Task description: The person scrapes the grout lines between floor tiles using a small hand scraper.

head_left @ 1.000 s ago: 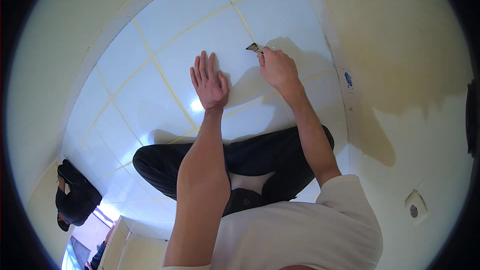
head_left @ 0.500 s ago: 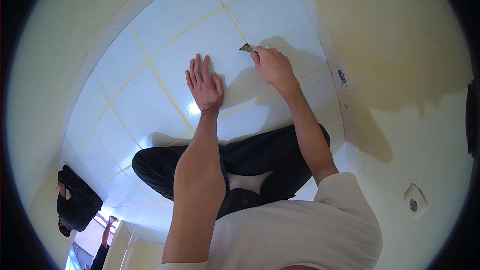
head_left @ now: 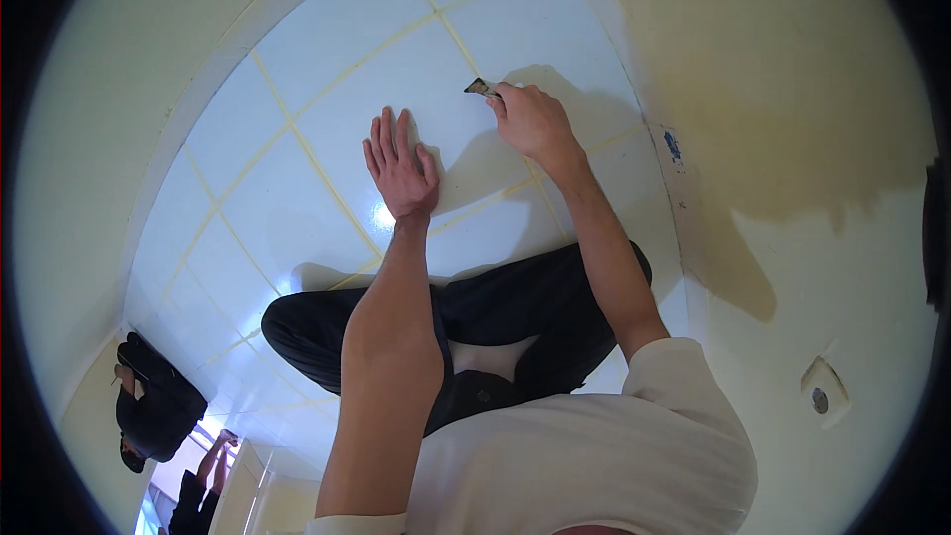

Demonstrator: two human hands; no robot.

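My right hand (head_left: 535, 126) is closed around a small scraper (head_left: 480, 88) with a flared, dark-stained blade. The blade points forward and left, beside a yellow grout line (head_left: 454, 37) on the white tiled floor (head_left: 342, 99). Most of the scraper's handle is hidden in my fist. To the left of it, my left hand (head_left: 401, 170) lies flat on a tile, fingers stretched forward and a little apart, with nothing in it. Both forearms reach out over my crossed legs.
Walls rise close on the right (head_left: 773, 139) and on the left (head_left: 109, 139). A blue mark (head_left: 673, 146) shows low on the right wall, and a square recess (head_left: 824, 391) sits nearer me. A crouching person in black (head_left: 157, 401) and another person (head_left: 198, 495) are at the lower left.
My right hand and the scraper have shifted slightly forward along the grout line. My left hand stays flat on the tile. At the lower left, the farther person has moved a little.
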